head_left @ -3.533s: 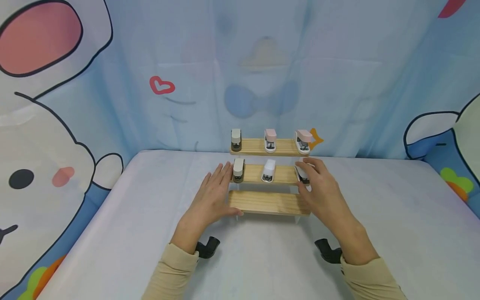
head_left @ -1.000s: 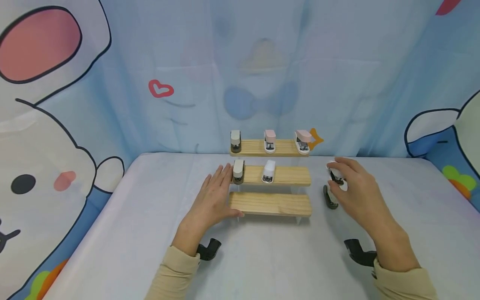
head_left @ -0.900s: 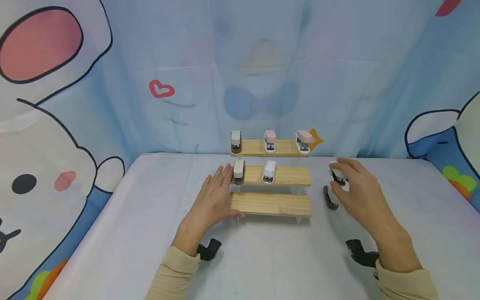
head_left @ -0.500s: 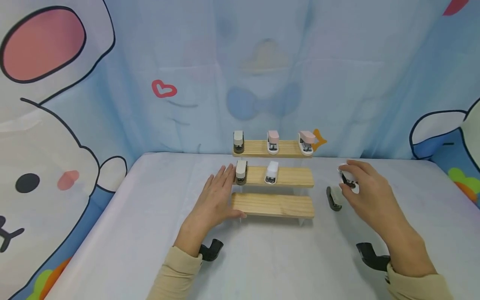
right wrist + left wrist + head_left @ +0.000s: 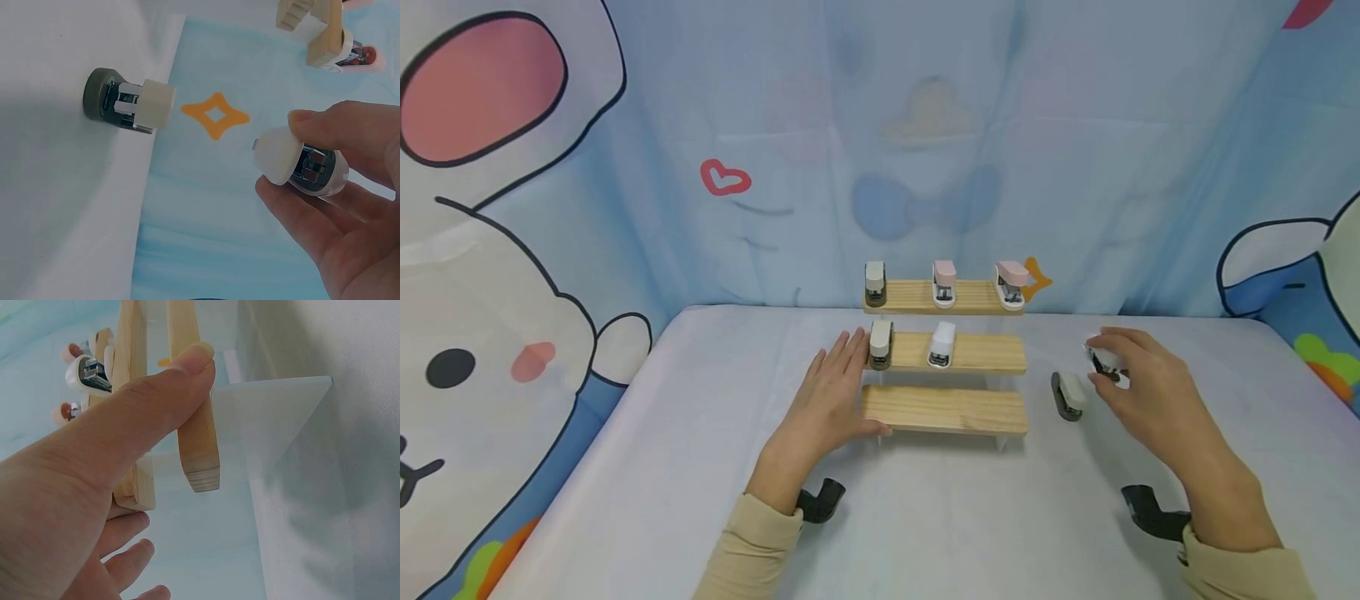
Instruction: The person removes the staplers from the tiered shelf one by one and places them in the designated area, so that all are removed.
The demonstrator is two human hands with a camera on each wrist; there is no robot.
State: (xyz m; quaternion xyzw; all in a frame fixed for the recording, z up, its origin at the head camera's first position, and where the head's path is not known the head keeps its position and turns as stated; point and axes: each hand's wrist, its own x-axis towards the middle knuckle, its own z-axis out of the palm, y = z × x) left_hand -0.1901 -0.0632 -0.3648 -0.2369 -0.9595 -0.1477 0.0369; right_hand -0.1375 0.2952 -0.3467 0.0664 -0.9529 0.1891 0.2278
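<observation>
My right hand [image 5: 1165,408] pinches a small white stapler [image 5: 281,156] between thumb and fingers, off to the right of a three-tier wooden shelf. Left of that hand, a pale stapler with a dark base [image 5: 1067,395] stands on the table. My left hand [image 5: 823,400] lies along the shelf's left side, fingers extended; its thumb rests on the lowest board [image 5: 943,410]. On the middle board [image 5: 985,354] are a cream stapler [image 5: 880,343] and a white stapler [image 5: 942,343]. Whether the held stapler touches the table cannot be told.
The top board [image 5: 913,293] carries a grey stapler [image 5: 875,283] and two pink staplers, one in the middle [image 5: 943,283] and one at the right end [image 5: 1011,283]. Clear supports [image 5: 281,412] hold the boards. A printed blue curtain [image 5: 775,250] hangs behind the white-covered table [image 5: 715,367].
The right hand has taken the white stapler from the middle board's right end and carried it rightward, shifting a little further right lately. The left hand has stayed on the shelf.
</observation>
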